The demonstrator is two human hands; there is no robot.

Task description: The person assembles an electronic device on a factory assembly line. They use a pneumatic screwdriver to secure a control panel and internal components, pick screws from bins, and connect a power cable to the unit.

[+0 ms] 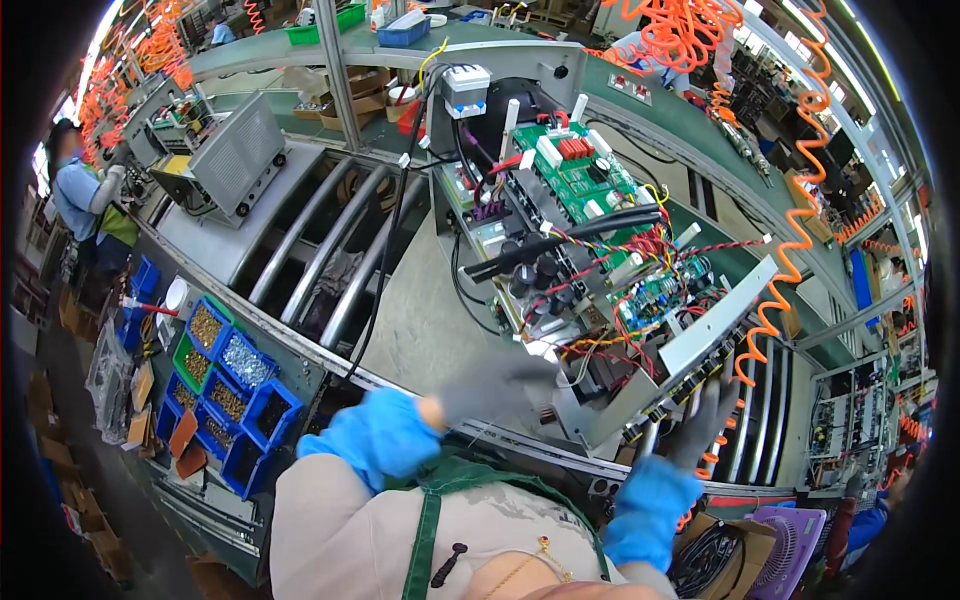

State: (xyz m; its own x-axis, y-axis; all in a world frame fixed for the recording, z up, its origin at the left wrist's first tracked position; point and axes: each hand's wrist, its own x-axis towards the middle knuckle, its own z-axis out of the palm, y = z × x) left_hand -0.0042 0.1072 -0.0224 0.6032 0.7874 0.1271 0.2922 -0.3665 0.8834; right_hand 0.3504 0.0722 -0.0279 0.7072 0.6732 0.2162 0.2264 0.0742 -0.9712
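Steel rollers (335, 245) gleam beyond and left of the blurred left grip (500, 388); ahead, a boxy wire-tangled machine (590, 255); right grip (700, 425) beside its flat metal panel (715, 318); can't tell either hold.

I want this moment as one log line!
left hand: near open machine | right hand: near metal panel | blue bins: at left

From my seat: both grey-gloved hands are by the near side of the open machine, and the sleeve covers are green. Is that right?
Not the colour: the head view shows the sleeve covers are blue. The grey-gloved left hand and right hand are indeed by the near side of the open machine.
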